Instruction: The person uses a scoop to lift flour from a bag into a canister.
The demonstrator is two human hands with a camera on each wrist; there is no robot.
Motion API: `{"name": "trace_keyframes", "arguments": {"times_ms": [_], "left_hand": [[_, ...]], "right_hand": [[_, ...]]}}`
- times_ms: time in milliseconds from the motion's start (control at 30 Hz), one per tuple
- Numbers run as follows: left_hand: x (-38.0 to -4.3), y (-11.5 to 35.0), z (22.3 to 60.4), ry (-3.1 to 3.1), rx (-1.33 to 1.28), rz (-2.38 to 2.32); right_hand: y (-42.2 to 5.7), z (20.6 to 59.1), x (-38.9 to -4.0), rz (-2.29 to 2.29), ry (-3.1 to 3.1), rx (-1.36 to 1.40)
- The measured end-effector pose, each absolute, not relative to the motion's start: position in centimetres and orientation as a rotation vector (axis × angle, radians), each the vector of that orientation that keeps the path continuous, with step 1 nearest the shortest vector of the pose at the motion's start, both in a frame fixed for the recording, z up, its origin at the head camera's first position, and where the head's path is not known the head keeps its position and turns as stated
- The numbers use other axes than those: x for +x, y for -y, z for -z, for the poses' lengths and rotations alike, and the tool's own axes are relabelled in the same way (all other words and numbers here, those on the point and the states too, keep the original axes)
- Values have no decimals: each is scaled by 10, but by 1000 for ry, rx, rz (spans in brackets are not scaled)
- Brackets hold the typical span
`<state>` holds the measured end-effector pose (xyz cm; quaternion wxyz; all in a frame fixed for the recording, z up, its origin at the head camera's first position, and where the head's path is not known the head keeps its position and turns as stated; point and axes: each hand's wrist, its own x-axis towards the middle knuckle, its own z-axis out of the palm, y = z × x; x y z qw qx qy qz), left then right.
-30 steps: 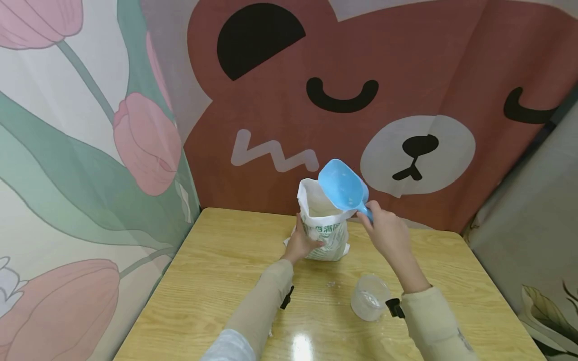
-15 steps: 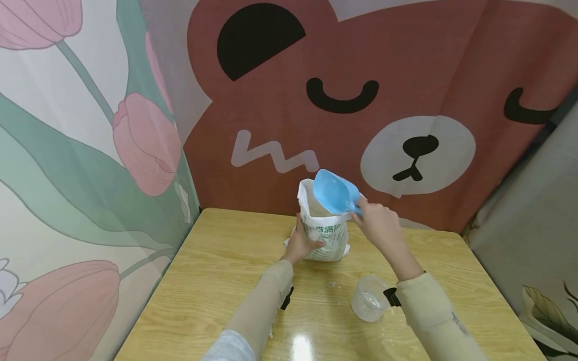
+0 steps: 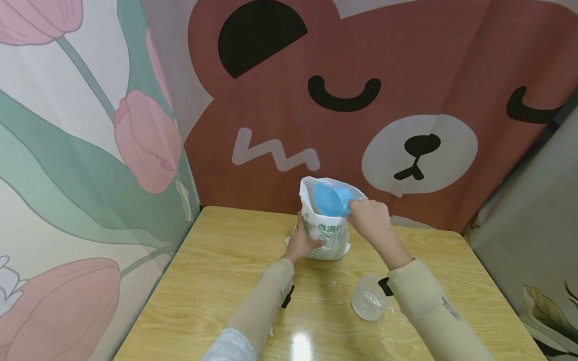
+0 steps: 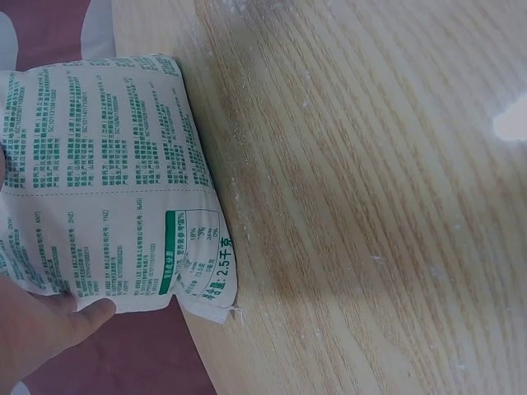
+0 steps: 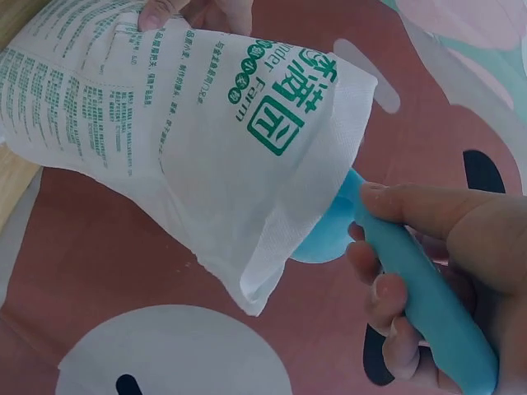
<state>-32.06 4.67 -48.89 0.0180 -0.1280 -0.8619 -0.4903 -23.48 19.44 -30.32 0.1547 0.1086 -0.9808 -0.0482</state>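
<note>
A white cloth-like bag (image 3: 328,239) with green print stands upright on the table, its mouth open at the top. My left hand (image 3: 303,243) holds the bag's left side, thumb across the front; in the left wrist view the thumb (image 4: 97,317) lies along the bag's edge. My right hand (image 3: 372,220) grips the handle of a blue scoop (image 3: 329,199), fingers curled round it. The scoop's bowl dips into the bag's mouth, and in the right wrist view the rim hides most of the bowl while the handle (image 5: 428,304) shows outside.
A clear plastic tub (image 3: 369,301) stands on the wooden table (image 3: 217,281), right of centre and close to my right sleeve. Small white specks (image 3: 332,284) lie between bag and tub. A bear-print curtain (image 3: 271,190) hangs directly behind the table's far edge.
My right hand has moved left and slightly down, bringing the scoop from above the bag's rim down into its mouth. My left hand and the bag stay in place.
</note>
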Motion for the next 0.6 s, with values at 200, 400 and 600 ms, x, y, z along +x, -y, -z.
{"name": "trace_keyframes", "arguments": {"times_ms": [200,400,600], "left_hand": [[-320,-46,489,2645,-428,1542],[-320,-46,489,2644,-443,1555],[-319,-47,489,2658,-414,1554]], "right_hand": [[-188,302,-245,303,2911,323],[-185,301,-256,481,2937,316],[-181,303,-265,599,2950,373]]}}
